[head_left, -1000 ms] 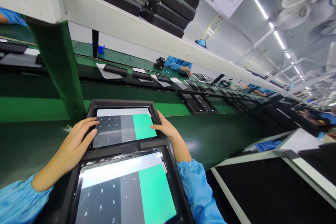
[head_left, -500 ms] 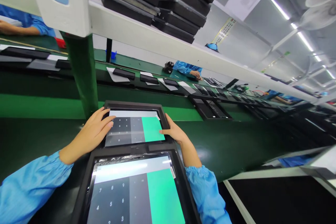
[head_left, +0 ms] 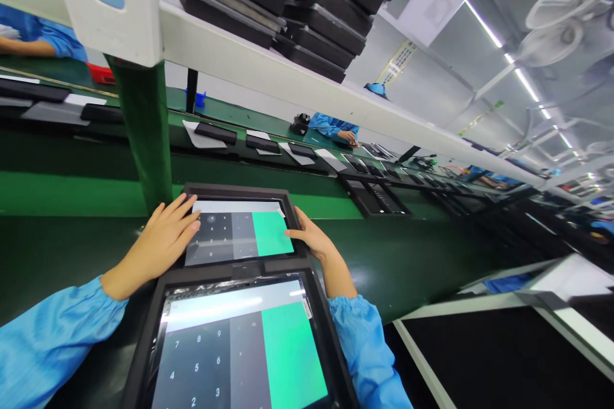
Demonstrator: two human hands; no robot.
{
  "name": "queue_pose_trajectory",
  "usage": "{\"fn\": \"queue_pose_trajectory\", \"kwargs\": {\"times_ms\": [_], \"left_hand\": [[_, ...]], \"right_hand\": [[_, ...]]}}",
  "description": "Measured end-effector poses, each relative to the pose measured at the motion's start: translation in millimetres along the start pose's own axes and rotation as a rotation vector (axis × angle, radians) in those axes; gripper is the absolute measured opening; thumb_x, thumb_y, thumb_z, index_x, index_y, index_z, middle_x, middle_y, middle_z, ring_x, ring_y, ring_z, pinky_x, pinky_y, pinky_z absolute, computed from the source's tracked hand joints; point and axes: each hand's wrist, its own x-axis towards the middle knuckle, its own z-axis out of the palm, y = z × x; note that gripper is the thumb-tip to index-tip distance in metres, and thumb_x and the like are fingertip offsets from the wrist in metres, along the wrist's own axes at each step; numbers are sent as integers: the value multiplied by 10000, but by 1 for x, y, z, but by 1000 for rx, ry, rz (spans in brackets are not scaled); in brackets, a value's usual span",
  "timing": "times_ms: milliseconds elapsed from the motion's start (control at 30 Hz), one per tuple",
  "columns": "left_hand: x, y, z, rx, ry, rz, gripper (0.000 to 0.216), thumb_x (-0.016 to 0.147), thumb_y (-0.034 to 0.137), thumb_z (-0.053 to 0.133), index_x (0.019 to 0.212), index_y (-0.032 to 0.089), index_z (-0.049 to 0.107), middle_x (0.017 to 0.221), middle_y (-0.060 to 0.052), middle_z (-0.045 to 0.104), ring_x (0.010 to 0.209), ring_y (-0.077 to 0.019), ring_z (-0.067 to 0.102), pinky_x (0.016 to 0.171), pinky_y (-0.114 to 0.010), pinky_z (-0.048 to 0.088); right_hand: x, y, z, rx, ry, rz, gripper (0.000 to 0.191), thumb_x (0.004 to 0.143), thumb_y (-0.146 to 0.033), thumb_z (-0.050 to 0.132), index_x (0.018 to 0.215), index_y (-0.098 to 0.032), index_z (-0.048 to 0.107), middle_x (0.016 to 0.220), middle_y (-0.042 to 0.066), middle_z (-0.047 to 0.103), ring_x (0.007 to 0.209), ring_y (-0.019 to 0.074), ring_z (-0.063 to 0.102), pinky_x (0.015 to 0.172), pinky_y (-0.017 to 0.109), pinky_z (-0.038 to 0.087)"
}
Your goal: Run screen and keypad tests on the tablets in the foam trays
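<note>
Two tablets in black frames lie one behind the other before me, both showing a calculator keypad with a green panel. The far tablet (head_left: 244, 228) lies between my hands. My left hand (head_left: 165, 238) rests over its left edge, fingers spread, fingertips at the screen's border by the number keys. A round highlight shows on one top-row key. My right hand (head_left: 309, 234) grips the far tablet's right edge, its thumb over the green panel and its fingers along the outer side of the frame. The near tablet (head_left: 240, 339) lies closer to me, touched by neither hand.
A green post (head_left: 144, 134) stands left of the far tablet, under a white shelf (head_left: 268, 73) bearing stacked black devices (head_left: 316, 25). Beyond runs a line with phone-like black devices (head_left: 215, 133) on white sheets. A black tray (head_left: 374, 197) lies to the right. Co-workers' blue sleeves (head_left: 326, 123) show behind.
The view has turned slightly, so the scene sits a little further left. My left fingers have shifted slightly on the far tablet, and a round highlight now shows on a key. My right hand keeps its grip.
</note>
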Motion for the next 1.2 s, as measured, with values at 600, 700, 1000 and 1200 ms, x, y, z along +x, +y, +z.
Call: {"fn": "queue_pose_trajectory", "kwargs": {"times_ms": [600, 700, 1000, 1200], "left_hand": [[-4, -5, 3, -134, 208, 6, 535, 1027, 532, 270, 1352, 197, 532, 1411, -130, 579, 1423, -322, 425, 1201, -550, 324], [-9, -4, -1, -154, 198, 10, 556, 1028, 535, 267, 1358, 168, 524, 1403, -147, 577, 1433, -324, 410, 1223, -558, 298], [-135, 32, -19, -421, -60, -150, 533, 923, 486, 441, 1446, 571, 381, 1596, 140, 377, 1489, -351, 347, 1255, -662, 220], [-175, 55, -20, -481, -79, -187, 654, 813, 449, 497, 1432, 620, 374, 1582, 158, 384, 1504, -406, 285, 1243, -673, 207]], "right_hand": [[2, -9, 6, -101, 10, -28, 1093, 604, -303, 844, 1566, -240, 328, 1568, 84, 454, 1451, 320, 408, 1235, 468, 271], [6, -9, 11, -85, 35, 3, 1056, 642, -340, 836, 1562, -217, 332, 1547, 106, 481, 1422, 323, 441, 1227, 484, 285], [-136, 24, 16, -18, 60, 44, 991, 754, -477, 796, 1593, -291, 303, 1658, 9, 326, 1538, 286, 286, 1277, 432, 195], [-217, 35, 34, -151, 96, 74, 988, 856, -397, 741, 1629, -325, 131, 1704, -32, 158, 1579, 259, 138, 1290, 433, 103]]}}
